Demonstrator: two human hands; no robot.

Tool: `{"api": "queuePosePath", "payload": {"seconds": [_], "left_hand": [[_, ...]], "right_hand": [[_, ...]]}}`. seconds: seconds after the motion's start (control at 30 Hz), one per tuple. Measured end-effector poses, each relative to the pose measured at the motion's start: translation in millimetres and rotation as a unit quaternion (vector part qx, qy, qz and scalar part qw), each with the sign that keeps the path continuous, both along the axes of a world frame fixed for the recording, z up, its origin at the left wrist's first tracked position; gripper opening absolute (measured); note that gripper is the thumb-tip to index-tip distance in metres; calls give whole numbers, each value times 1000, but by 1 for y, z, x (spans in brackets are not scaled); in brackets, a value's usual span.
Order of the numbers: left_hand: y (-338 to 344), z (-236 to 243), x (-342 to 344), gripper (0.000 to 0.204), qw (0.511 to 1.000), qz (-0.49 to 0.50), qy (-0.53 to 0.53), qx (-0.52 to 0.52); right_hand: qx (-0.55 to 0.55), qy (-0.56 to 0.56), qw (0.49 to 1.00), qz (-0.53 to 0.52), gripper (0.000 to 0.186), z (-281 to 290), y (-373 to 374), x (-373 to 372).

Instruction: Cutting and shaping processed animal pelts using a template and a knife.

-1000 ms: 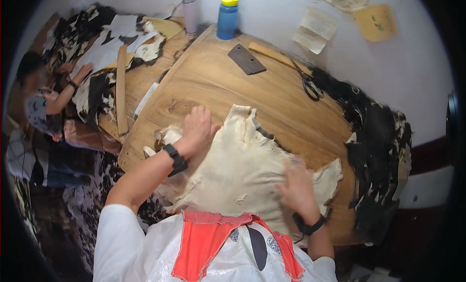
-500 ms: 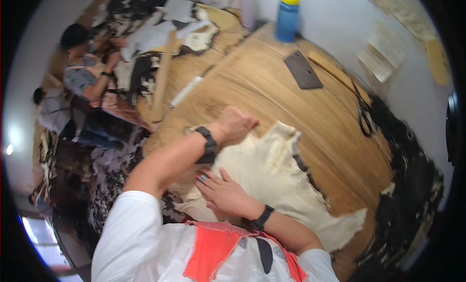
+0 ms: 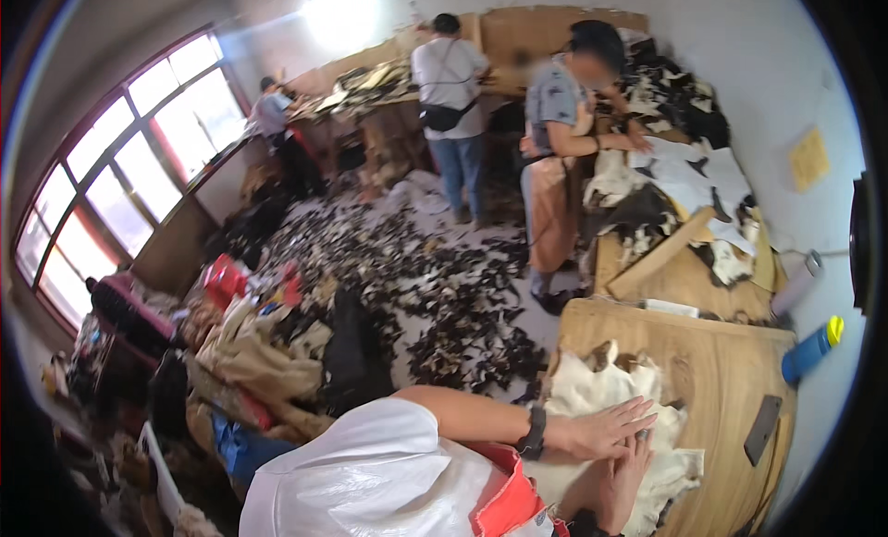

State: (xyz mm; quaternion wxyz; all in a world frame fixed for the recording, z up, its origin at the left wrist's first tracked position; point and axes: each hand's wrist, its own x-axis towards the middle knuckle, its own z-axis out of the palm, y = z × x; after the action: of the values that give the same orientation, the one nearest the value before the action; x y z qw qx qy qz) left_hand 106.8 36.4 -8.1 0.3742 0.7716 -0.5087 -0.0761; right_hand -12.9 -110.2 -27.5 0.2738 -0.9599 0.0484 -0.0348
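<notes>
A cream hide with ragged edges (image 3: 597, 380) lies fur side down, pale side up, on the wooden table (image 3: 740, 352). My left hand (image 3: 603, 431) reaches across it from the left, fingers stretched out flat, with a black band on that wrist. Just below, overlapped by those fingers, my right hand (image 3: 626, 472) rests palm down on the hide with fingers extended. Neither hand grips anything that I can see.
Co-workers (image 3: 555, 167) (image 3: 449, 111) (image 3: 276, 116) stand at other benches. A wooden strip (image 3: 661, 250), blue bottle (image 3: 803, 352), pink flask (image 3: 795, 287) and dark plate (image 3: 763, 431) surround the work. Dark scraps (image 3: 462, 324) cover the floor; piled materials (image 3: 268, 352) crowd the left.
The head view has swung left and up onto the room. My left hand, raised and curled half a second ago, now lies flat, overlapping my right hand on the hide.
</notes>
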Motion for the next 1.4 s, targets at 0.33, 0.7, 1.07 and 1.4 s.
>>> {"api": "queuePosePath", "payload": {"seconds": [0.33, 0.7, 1.07, 1.4], "left_hand": [[-18, 35, 87, 79, 962, 14, -22, 270], [-75, -26, 164, 26, 961, 163, -165, 149], [-66, -7, 197, 31, 985, -17, 129, -114], [59, 16, 64, 73, 963, -13, -140, 228]], "right_hand": [[-113, 76, 988, -79, 85, 26, 13, 17], [-332, -187, 923, -53, 47, 99, 36, 37], [-19, 54, 992, -117, 92, 40, 17, 26], [-40, 46, 989, -133, 85, 44, 13, 25]]}}
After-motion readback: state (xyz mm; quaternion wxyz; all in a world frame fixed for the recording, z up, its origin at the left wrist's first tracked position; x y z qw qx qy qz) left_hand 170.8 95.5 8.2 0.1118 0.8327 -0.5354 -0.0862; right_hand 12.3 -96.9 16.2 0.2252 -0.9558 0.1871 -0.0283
